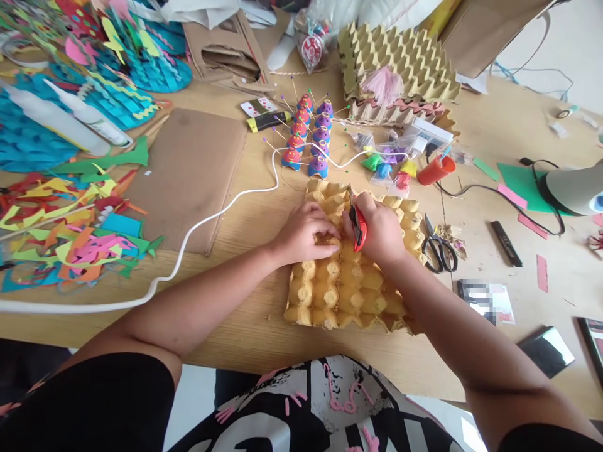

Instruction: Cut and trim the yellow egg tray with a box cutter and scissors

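Observation:
A yellow egg tray [325,292] lies on the wooden table in front of me, its cups and peaks facing up. My right hand [379,229] is closed around a red utility knife [358,227], held over the upper middle of the tray. The knife's tip points away from me, near the tray's far edge. My left hand [307,235] rests on the tray's left side, fingers apart and bent over the peaks, just left of the knife. Black-handled scissors [440,250] lie at the tray's right edge.
Painted egg-cup figures with pins [306,135] stand beyond the tray, a white cable [202,221] running past them. Colourful paper scraps [70,232] and cardboard [193,169] are on the left. A red cup [436,170], clay bags [386,164] and stacked egg trays [396,59] are at the back.

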`<state>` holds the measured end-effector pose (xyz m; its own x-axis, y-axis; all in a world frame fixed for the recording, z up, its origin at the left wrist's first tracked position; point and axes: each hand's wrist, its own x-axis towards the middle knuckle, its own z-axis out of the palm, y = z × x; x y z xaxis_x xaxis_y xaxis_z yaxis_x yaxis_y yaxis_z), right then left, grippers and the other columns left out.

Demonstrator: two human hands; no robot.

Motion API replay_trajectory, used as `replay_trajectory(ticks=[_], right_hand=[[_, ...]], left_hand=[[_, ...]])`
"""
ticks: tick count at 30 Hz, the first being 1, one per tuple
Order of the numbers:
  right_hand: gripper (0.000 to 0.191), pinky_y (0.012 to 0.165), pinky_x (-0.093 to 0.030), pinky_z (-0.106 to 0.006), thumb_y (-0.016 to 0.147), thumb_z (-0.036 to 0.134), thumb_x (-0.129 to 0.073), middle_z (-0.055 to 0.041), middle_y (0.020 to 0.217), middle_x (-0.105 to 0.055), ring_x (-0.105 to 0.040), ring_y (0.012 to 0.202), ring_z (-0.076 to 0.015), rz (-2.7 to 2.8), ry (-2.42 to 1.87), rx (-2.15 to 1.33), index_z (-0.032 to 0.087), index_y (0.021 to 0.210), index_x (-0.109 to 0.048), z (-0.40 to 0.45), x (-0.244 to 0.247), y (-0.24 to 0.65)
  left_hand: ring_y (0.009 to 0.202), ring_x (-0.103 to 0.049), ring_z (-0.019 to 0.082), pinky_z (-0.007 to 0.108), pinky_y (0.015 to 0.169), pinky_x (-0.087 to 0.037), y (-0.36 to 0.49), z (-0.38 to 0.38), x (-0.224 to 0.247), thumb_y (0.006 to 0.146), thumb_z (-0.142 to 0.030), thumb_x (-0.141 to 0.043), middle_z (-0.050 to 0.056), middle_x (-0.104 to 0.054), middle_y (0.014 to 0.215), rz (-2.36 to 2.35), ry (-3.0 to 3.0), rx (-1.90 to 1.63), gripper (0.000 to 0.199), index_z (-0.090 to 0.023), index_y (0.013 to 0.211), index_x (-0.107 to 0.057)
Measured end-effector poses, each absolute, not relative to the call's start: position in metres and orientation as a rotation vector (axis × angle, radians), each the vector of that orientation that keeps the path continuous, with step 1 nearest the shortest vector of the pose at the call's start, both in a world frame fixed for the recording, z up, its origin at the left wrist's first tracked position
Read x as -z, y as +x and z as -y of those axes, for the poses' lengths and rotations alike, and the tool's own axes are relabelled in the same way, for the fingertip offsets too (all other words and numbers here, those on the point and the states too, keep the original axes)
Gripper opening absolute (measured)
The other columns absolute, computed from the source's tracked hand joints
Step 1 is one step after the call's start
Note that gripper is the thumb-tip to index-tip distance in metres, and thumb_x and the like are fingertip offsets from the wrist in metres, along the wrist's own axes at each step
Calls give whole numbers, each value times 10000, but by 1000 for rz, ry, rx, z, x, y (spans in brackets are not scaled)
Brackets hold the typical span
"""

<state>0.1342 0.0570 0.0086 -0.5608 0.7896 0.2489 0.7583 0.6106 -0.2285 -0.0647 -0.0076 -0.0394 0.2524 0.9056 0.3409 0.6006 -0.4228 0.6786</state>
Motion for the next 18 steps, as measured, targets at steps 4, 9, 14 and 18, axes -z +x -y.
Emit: replay_trajectory(ticks=[4, 9, 14, 18], right_hand=[[178, 640, -361, -352, 1002, 430, -475, -63, 790, -645, -562, 692, -248, 2501, -1284, -130, 255, 988, -496, -63, -8, 130], [202, 648, -372, -360, 1001, 453, -472, -57, 766, -630, -564, 697, -265, 2503, -1311, -160, 255, 1001, -510, -65, -9, 132], [201, 670, -390, -362, 973, 442, -504, -64, 805, -647, -583, 734, -273, 2504, -1355, -185, 248, 1027, -507, -63, -7, 130], [171, 671, -382, -361, 963, 409, -514, -66, 824, -658, -577, 746, -268, 2493, -1346, -179, 253, 1030, -498, -65, -5, 126]], left_hand=[[1115, -575, 283, 439, 1044, -438, -65, 7, 40, 813, -382, -805, 27, -723, 812, -1372, 2122, -997, 148, -292, 919, -854], [1128, -574, 293, 448, 1058, -440, -65, 6, 39, 798, -392, -816, 27, -737, 827, -1384, 2111, -983, 168, -289, 925, -858], [1133, -575, 298, 448, 1069, -444, -64, 6, 42, 784, -381, -822, 26, -742, 832, -1398, 2126, -1004, 168, -280, 915, -850], [1107, -576, 290, 429, 1046, -454, -65, 4, 45, 781, -378, -824, 23, -753, 854, -1393, 2157, -1038, 186, -262, 925, -849]])
